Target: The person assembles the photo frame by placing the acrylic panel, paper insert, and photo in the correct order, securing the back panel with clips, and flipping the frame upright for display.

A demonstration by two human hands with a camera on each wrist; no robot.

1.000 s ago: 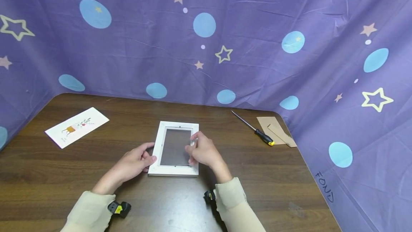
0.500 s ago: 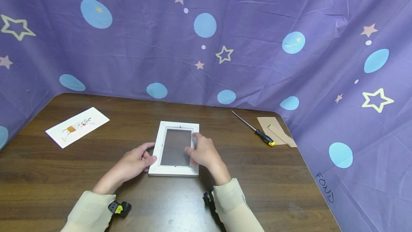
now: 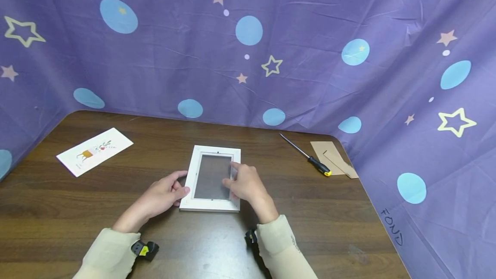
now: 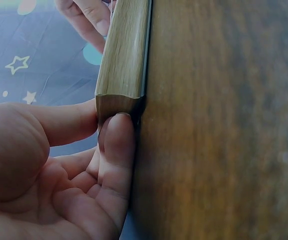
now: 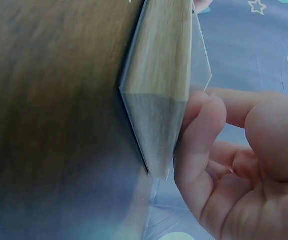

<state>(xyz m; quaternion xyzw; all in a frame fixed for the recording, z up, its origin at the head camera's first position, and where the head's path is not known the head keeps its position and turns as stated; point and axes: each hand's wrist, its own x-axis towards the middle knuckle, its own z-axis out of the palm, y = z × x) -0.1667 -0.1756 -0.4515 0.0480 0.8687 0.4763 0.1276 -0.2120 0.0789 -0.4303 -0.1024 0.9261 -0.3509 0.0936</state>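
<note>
A white picture frame (image 3: 211, 203) lies flat on the brown table (image 3: 348, 227), a dark pane filling its opening. My left hand (image 3: 183, 185) pinches its near-left corner, thumb on top and fingers against the side. In the left wrist view that hand (image 4: 106, 125) closes on the frame corner (image 4: 121, 65). My right hand (image 3: 230, 175) holds the frame's right side, index finger lying along the pane's right edge. Up close, the right hand (image 5: 204, 117) curls round the frame corner (image 5: 159, 100), where a clear pane edge (image 5: 200, 55) shows.
A screwdriver (image 3: 310, 155) with a black and yellow handle lies at the back right, beside brown cardboard pieces (image 3: 333, 158). A white illustrated card (image 3: 94, 152) lies at the back left. A purple patterned cloth (image 3: 310, 76) walls the table on three sides.
My right index finger has slid a little along the pane's right edge. The frame and my left hand have stayed put.
</note>
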